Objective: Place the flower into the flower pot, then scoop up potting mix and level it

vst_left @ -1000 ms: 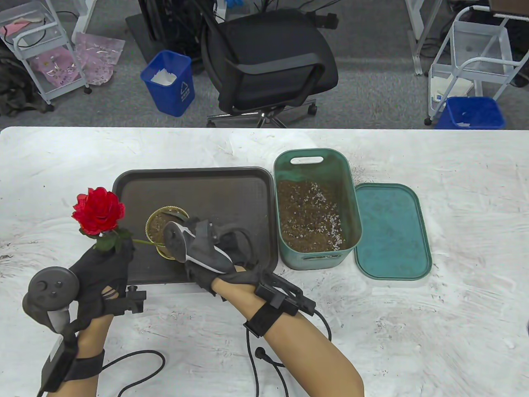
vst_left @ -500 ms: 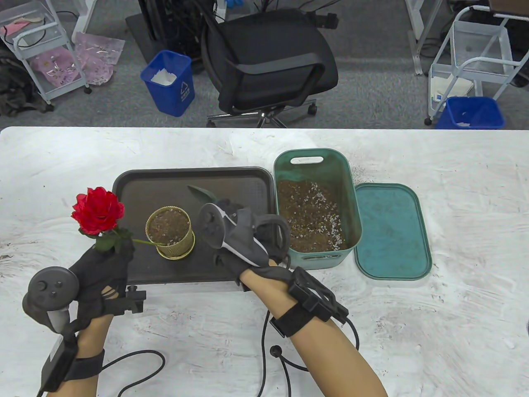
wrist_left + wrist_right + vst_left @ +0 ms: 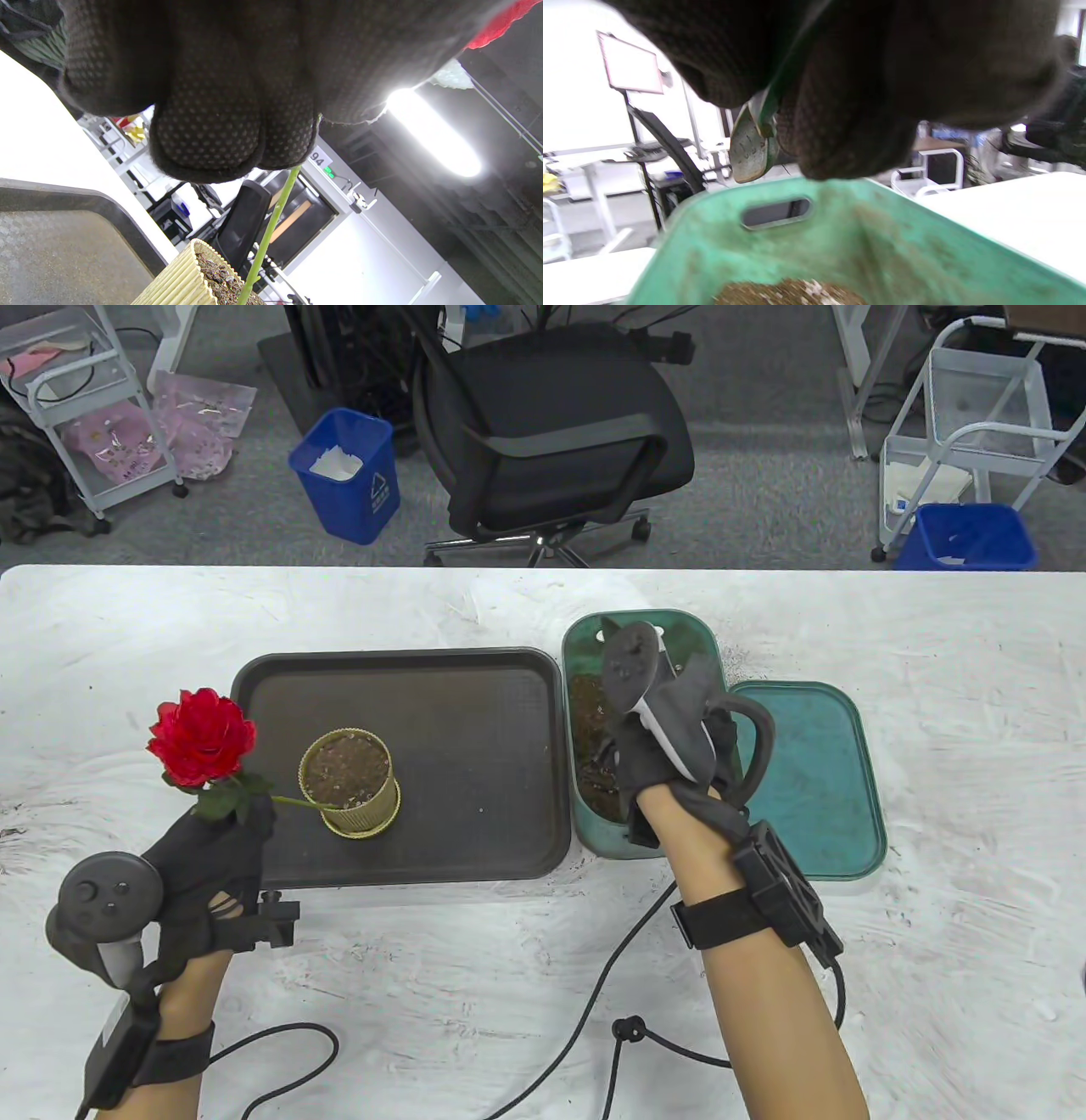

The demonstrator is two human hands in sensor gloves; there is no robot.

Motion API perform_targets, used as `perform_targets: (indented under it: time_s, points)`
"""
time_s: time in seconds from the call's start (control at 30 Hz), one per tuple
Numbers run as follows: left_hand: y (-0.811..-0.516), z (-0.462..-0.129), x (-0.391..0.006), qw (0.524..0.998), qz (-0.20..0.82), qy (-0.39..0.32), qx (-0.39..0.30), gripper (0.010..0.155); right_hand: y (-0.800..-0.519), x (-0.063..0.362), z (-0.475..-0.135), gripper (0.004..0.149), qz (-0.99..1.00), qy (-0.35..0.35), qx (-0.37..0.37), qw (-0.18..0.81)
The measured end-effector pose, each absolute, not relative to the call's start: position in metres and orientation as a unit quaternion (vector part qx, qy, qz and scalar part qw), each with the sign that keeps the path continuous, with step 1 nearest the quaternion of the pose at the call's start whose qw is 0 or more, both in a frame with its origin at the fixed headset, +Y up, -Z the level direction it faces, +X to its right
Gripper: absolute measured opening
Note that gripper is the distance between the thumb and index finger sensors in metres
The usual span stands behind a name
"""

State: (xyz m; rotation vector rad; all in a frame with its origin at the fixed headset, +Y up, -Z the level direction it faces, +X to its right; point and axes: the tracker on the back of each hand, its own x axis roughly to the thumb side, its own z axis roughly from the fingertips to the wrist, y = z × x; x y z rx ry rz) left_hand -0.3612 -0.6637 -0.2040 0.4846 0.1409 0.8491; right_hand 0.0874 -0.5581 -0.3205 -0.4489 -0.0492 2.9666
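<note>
Red flower (image 3: 201,736) — green stem in pot (image 3: 349,785)

Chair: a black office chair (image 3: 551,432) at the top middle, behind the white table (image 3: 933,899).
Bins: one blue bin (image 3: 348,475) at the upper left, another blue bin (image 3: 967,536) at the upper right.
Carts: a white cart (image 3: 76,398) in the upper left corner, another white cart (image 3: 976,424) in the upper right.
Bags: pink bags (image 3: 199,424) on the floor by the left cart.
Tray: a dark tray (image 3: 475,780) in the middle of the table.
</note>
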Motion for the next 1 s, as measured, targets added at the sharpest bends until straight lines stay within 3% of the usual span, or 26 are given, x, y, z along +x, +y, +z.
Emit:
perform_targets:
  time_s: [0.2,0.4,1.0]
  points:
    - [-0.664,-0.203,-0.360,0.881,0.407,0.067,0.234,0.042,-0.590,0.103,-0.339,0.051,0.972,0.139,-0.186,0.037]
    - [-0.664,-0.203,-0.361,0.880,0.407,0.067,0.233,0.042,-0.614,0.106,-0.346,0.051,0.955,0.223,-0.195,0.028]
    - [-0.664,-0.204,-0.360,0.881,0.407,0.065,0.233,0.042,-0.649,0.118,-0.360,0.051,0.900,0.313,-0.182,0.245]
